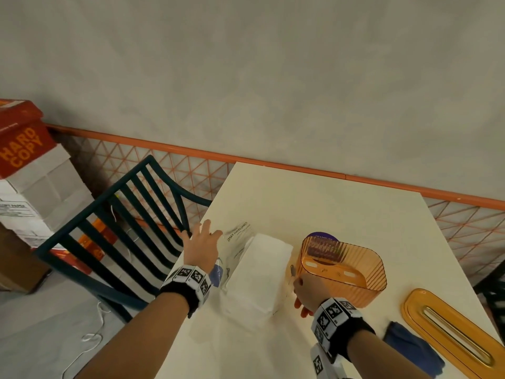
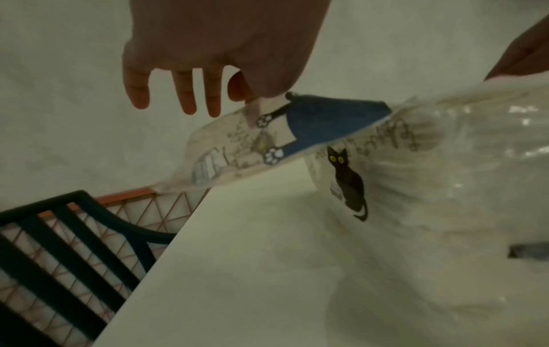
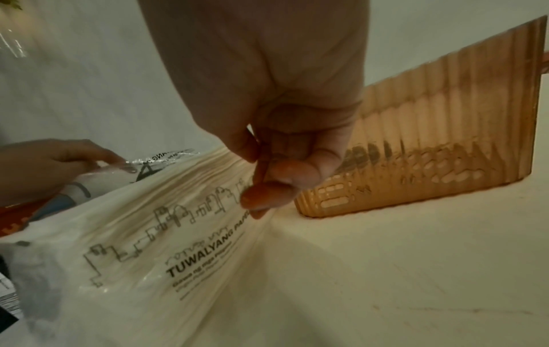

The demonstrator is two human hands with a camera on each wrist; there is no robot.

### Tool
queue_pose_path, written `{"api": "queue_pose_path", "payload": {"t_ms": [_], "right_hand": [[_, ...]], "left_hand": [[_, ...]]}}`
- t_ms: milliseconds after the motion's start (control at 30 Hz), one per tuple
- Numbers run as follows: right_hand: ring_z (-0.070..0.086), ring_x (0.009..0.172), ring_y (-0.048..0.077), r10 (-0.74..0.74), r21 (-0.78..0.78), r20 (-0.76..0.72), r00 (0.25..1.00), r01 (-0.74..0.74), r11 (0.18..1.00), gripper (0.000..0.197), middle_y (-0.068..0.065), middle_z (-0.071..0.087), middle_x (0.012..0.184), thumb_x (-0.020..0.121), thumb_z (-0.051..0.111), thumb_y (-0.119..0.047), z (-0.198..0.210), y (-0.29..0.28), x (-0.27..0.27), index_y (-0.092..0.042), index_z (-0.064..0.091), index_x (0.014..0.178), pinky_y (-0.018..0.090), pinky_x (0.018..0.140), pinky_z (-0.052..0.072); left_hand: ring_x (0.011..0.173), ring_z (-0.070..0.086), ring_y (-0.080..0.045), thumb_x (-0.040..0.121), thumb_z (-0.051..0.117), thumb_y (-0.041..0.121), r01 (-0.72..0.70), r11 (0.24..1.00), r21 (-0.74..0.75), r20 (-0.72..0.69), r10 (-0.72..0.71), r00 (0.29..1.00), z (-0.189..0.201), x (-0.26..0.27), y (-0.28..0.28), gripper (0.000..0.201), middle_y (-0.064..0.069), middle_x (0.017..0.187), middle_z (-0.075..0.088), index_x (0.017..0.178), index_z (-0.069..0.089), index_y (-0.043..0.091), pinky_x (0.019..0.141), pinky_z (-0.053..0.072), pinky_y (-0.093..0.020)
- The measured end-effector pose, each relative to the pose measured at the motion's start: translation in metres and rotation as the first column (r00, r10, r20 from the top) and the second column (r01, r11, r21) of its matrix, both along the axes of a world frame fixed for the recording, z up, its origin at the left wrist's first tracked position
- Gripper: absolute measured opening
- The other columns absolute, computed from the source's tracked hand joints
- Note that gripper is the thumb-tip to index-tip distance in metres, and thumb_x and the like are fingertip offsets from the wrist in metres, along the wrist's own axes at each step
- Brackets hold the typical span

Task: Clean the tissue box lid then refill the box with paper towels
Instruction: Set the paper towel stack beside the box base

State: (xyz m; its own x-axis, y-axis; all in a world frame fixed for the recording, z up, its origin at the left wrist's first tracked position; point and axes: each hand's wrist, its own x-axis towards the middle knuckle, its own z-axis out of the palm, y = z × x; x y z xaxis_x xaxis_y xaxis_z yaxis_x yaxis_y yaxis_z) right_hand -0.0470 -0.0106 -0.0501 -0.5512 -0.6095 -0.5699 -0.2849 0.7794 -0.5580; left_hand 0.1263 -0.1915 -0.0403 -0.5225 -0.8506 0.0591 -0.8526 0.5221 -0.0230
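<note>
A pack of white paper towels (image 1: 262, 272) in a clear printed wrapper (image 2: 445, 187) lies on the table's near half. My left hand (image 1: 203, 242) is at the pack's left end and pinches a loose wrapper flap (image 2: 237, 145) between thumb and forefinger, with the other fingers spread. My right hand (image 1: 300, 291) is curled at the pack's right side, its fingertips (image 3: 261, 192) pinching the wrapper there. The orange ribbed tissue box (image 1: 349, 269) stands open just right of that hand. Its orange lid (image 1: 464, 329) lies slot up at the near right.
A blue cloth (image 1: 410, 346) lies beside the lid. A dark slatted chair (image 1: 123, 228) stands against the white table's (image 1: 328, 201) left edge. Stacked cardboard boxes (image 1: 24, 149) stand at the far left, with a wall and an orange mesh rail behind the table.
</note>
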Motion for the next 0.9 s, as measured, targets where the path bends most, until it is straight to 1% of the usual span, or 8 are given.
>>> {"api": "queue_pose_path", "payload": {"t_ms": [100,267,400,500,600,700,800,900], "right_hand": [[0.051,0.041,0.012,0.039,-0.017,-0.022,0.999,-0.039,0.999,0.021,0.004,0.060,0.071,0.099,0.031,-0.022,0.003,0.003,0.000,-0.010,0.046,0.105,0.014,0.030,0.031],[0.054,0.042,0.012,0.107,-0.026,-0.063,0.992,-0.108,0.994,0.022,0.004,0.063,0.075,0.098,0.033,-0.024,0.004,0.003,0.005,-0.010,0.050,0.100,0.015,0.030,0.032],[0.052,0.042,0.011,0.144,-0.036,-0.112,0.983,-0.148,0.988,0.021,0.003,0.060,0.074,0.098,0.032,-0.025,0.008,0.002,0.009,-0.013,0.046,0.088,0.013,0.029,0.030],[0.052,0.042,0.010,0.167,-0.065,-0.175,0.970,-0.181,0.981,0.022,0.004,0.061,0.074,0.098,0.032,-0.024,0.019,0.006,-0.002,-0.012,0.048,0.088,0.012,0.030,0.031],[0.059,0.053,0.015,0.125,-0.080,-0.337,0.933,-0.160,0.984,0.024,0.003,0.062,0.071,0.096,0.036,-0.024,0.029,0.018,-0.028,-0.012,0.054,0.085,0.020,0.045,0.046],[0.062,0.067,0.021,0.001,-0.110,-0.465,0.885,-0.059,0.992,0.022,0.005,0.063,0.075,0.095,0.041,-0.028,0.034,0.039,-0.062,-0.014,0.053,0.083,0.030,0.061,0.051],[0.057,0.074,0.024,-0.060,-0.046,-0.545,0.836,0.041,0.998,0.020,0.005,0.057,0.083,0.095,0.041,-0.030,0.037,0.063,-0.092,-0.012,0.051,0.095,0.029,0.063,0.044],[0.059,0.095,0.030,-0.125,-0.011,-0.549,0.826,0.143,0.990,0.029,0.010,0.051,0.112,0.094,0.045,-0.026,0.033,0.082,-0.113,-0.008,0.043,0.116,0.034,0.072,0.046]], "left_hand": [[0.132,0.032,-0.028,0.089,0.044,0.008,-0.114,0.993,-0.002,-0.111,0.113,0.987,0.001,0.004,0.004,0.052,-0.005,0.145,0.035,0.138,0.040,0.026,0.107,0.029,-0.052],[0.106,0.059,-0.034,0.075,0.069,0.013,-0.019,0.974,-0.225,-0.229,-0.034,0.973,0.009,-0.002,0.015,0.035,-0.012,0.115,0.063,0.110,0.065,0.016,0.086,0.047,-0.057],[0.105,0.063,-0.028,0.065,0.070,0.016,0.230,0.924,-0.305,-0.190,-0.296,0.936,0.020,-0.025,0.038,0.037,-0.006,0.114,0.065,0.102,0.067,0.021,0.088,0.047,-0.049],[0.105,0.060,-0.027,0.077,0.064,0.016,0.422,0.897,-0.132,-0.174,-0.440,0.881,0.019,-0.048,0.069,0.027,-0.005,0.112,0.061,0.103,0.067,0.017,0.079,0.051,-0.039],[0.119,0.043,-0.025,0.095,0.040,0.036,0.288,0.948,0.133,-0.094,-0.277,0.956,0.012,-0.069,0.096,0.036,-0.006,0.127,0.045,0.121,0.051,0.013,0.090,0.042,-0.038],[0.119,0.039,-0.025,0.090,0.045,0.052,0.154,0.965,0.211,-0.011,-0.156,0.988,0.005,-0.083,0.109,0.055,-0.006,0.129,0.040,0.126,0.042,0.011,0.089,0.042,-0.038],[0.118,0.040,-0.023,0.089,0.049,0.049,0.096,0.982,0.165,0.042,-0.104,0.994,0.001,-0.090,0.113,0.057,-0.006,0.130,0.038,0.128,0.038,0.008,0.086,0.044,-0.037],[0.122,0.038,-0.023,0.094,0.045,0.038,0.052,0.981,0.187,0.031,-0.059,0.998,0.001,-0.094,0.113,0.047,-0.006,0.133,0.037,0.130,0.038,0.008,0.089,0.045,-0.037]]}}
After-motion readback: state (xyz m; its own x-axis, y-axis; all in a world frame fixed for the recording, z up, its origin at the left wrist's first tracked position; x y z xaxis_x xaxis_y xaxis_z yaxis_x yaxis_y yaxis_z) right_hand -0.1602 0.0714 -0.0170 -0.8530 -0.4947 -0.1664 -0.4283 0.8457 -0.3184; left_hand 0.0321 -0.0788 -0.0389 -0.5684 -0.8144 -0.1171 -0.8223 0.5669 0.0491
